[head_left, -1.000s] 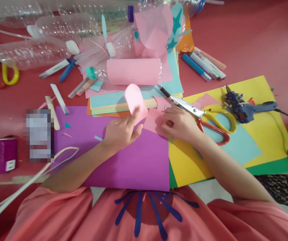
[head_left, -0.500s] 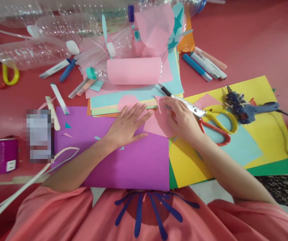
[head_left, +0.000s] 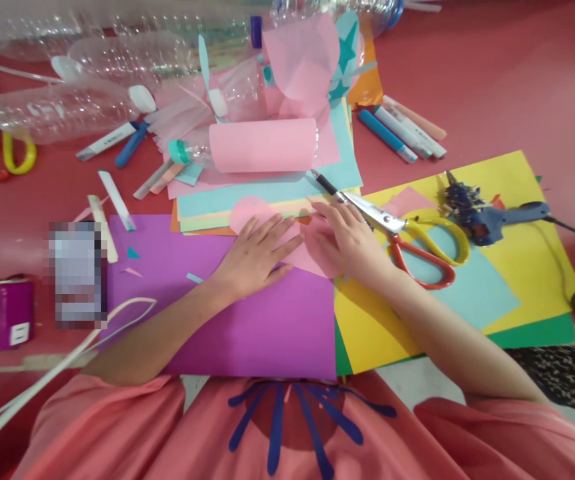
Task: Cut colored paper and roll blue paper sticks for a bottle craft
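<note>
My left hand (head_left: 260, 257) lies flat with its fingers spread, palm down over a purple sheet (head_left: 267, 333) and the left part of a cut piece of pink paper (head_left: 322, 257). My right hand (head_left: 355, 237) has its fingers and thumb around the curled right side of that pink paper, which partly hides under both hands. Scissors with yellow and red handles (head_left: 430, 275) lie just right of my right hand, blades pointing up-left. Close to the blades is a black-gripped pen (head_left: 323, 180). A rounded pink paper shape (head_left: 252, 205) shows beyond my left fingertips.
Ahead lies a plastic bottle wrapped in pink paper (head_left: 265, 145) on stacked coloured sheets (head_left: 267, 203). A glue gun (head_left: 487, 210) with a cord rests on yellow paper (head_left: 512, 173). Markers (head_left: 387, 133), clear bottles (head_left: 62, 110) and a blurred phone (head_left: 77, 277) lie around.
The raised flap of the pink paper has come down under my right hand, which has shifted slightly left. My left hand stays flat. The whole view has shifted a little.
</note>
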Action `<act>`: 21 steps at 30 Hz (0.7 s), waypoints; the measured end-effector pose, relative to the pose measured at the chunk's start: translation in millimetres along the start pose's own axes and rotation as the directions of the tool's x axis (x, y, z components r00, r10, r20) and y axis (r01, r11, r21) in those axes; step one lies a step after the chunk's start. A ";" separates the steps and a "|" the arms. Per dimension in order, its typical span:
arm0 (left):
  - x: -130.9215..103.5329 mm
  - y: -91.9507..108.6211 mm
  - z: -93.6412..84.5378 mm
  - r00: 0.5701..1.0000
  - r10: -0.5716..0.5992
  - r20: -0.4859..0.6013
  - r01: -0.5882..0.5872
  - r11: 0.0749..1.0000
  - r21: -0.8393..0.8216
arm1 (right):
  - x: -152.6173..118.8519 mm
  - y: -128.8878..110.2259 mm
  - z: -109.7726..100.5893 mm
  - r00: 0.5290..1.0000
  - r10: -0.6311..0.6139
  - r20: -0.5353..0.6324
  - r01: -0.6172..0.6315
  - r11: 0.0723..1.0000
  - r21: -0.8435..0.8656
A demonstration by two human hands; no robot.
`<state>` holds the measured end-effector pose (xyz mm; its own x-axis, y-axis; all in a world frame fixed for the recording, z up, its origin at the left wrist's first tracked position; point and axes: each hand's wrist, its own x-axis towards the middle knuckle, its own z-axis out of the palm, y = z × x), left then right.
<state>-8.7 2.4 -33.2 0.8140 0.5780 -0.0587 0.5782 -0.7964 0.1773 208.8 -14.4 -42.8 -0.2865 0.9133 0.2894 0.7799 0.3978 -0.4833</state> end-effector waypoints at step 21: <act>-3.9 4.9 0.0 0.987 -0.103 -0.122 0.097 0.994 -0.056 | 16.9 25.2 -54.4 0.891 0.391 0.229 -0.443 0.644 0.624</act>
<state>-9.0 -3.7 -32.1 0.7369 0.6746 0.0432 0.6506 -0.7251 0.2256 254.0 6.3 -5.2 -0.0780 0.9897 -0.1203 0.2817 -0.0939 -0.9549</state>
